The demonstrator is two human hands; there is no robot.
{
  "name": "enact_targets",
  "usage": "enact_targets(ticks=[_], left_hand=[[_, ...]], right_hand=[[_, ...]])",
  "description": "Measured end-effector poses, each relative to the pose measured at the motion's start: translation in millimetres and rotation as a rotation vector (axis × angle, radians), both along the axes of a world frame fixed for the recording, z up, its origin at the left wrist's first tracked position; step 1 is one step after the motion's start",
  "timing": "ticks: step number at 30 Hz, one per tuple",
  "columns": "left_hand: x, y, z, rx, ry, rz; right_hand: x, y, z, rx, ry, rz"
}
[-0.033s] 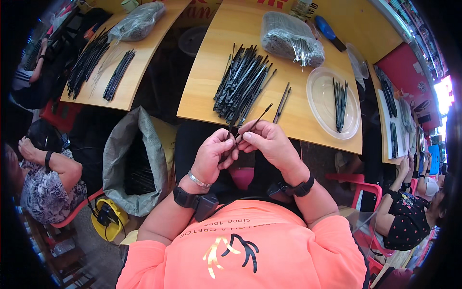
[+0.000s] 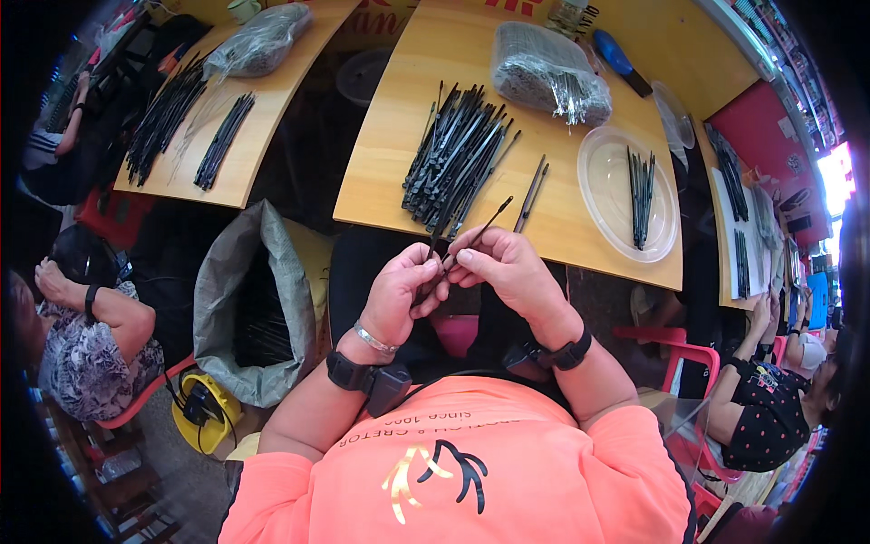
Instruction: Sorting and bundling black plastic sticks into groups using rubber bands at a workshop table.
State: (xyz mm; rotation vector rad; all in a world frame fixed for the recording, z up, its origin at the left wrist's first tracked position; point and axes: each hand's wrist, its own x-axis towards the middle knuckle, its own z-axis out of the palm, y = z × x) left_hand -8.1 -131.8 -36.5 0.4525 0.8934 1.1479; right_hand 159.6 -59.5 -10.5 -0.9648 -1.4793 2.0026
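My left hand is closed, pinching a slim black strip that points up toward the table edge. Close against it on the right, my right hand pinches another thin black strip, its tip slanting up to the right. The lower ends of both strips are hidden among my fingers, so I cannot tell whether they are joined. Just beyond my hands, a thick heap of black strips lies on the wooden table. A pair of strips lies right of the heap.
On the right, a round clear plastic lid carries several black strips. A clear bag of thin grey wires and a blue-handled tool are farther back. Left of my legs stands an open grey sack. Other people sit on both sides.
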Motion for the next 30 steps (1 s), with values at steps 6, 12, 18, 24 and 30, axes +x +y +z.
enact_targets(ticks=[6, 12, 18, 24, 30], left_hand=[[-2, -1, 1, 0.019, 0.043, -0.013], [0, 0, 0, -0.004, 0.059, -0.006], [0, -1, -2, 0.018, 0.050, 0.007], [1, -1, 0, 0.013, 0.064, 0.015], [0, -1, 2, 0.001, 0.050, -0.018]], right_hand=[[0, -2, 1, 0.000, 0.020, 0.003], [1, 0, 4, -0.011, 0.019, 0.043], [1, 0, 7, -0.018, -0.008, 0.068], [3, 1, 10, 0.011, -0.040, 0.062], [3, 1, 15, 0.051, -0.084, 0.053]])
